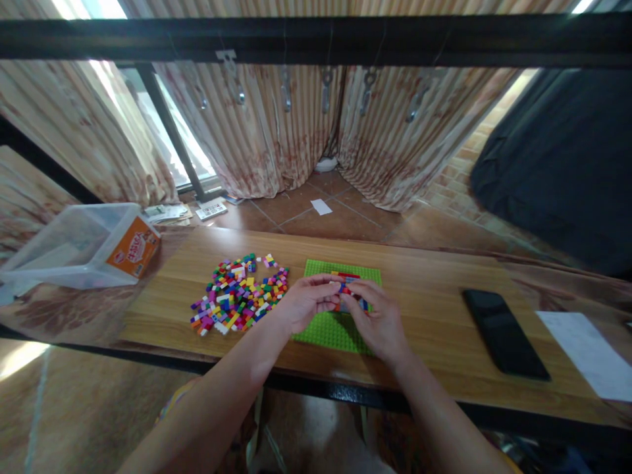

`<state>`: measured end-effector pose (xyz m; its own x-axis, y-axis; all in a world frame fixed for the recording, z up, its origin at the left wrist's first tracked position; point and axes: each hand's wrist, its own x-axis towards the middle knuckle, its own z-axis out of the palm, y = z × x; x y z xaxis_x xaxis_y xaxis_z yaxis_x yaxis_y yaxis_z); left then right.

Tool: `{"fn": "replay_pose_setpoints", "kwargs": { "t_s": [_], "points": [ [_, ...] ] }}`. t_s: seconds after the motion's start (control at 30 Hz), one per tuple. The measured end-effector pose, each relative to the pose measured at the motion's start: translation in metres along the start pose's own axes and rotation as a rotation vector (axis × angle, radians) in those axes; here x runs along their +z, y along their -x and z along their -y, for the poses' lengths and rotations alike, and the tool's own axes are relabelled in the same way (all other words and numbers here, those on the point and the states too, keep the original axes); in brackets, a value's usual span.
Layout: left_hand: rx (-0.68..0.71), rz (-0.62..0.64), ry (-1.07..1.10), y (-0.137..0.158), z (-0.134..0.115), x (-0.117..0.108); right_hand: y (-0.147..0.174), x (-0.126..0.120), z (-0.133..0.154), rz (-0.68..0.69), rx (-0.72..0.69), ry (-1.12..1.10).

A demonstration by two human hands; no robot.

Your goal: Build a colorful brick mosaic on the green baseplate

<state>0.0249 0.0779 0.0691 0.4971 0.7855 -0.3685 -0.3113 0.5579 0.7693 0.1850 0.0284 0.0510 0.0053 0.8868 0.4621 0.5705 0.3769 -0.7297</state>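
Note:
My left hand (309, 299) and my right hand (378, 322) meet over a green studded baseplate (326, 329). Between their pinched fingertips are small toy bricks (344, 288), blue and red as far as they show; the fingers cover most of them. Behind and under the hands, a block of built bricks (348, 277) in red, yellow, grey and blue sits on the plate, partly hidden. Left of my left hand lies a loose heap of multicoloured toy bricks (241, 293).
The wooden table (424, 283) also holds a black phone (503, 332) and a white paper (587, 352) at the right. A clear plastic bin (64, 243) with an orange label stands at the far left. A black bar (316, 41) crosses above, before curtains (266, 145).

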Motion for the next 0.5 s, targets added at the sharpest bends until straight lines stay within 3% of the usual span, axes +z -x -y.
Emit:
{"fn": "replay_pose_setpoints", "kwargs": {
  "t_s": [0.3,0.4,0.5],
  "points": [
    [0.011,-0.01,-0.075,-0.0026,0.0037,-0.0012,0.0004,-0.002,-0.0004,0.024,0.064,-0.109],
    [-0.01,0.005,-0.048,-0.002,0.0021,-0.001,-0.0005,-0.0046,0.0027,0.018,0.162,-0.215],
    [-0.001,0.007,-0.001,-0.0021,0.0001,-0.002,-0.0038,-0.0099,0.0019,-0.089,0.283,-0.354]
  ]
}}
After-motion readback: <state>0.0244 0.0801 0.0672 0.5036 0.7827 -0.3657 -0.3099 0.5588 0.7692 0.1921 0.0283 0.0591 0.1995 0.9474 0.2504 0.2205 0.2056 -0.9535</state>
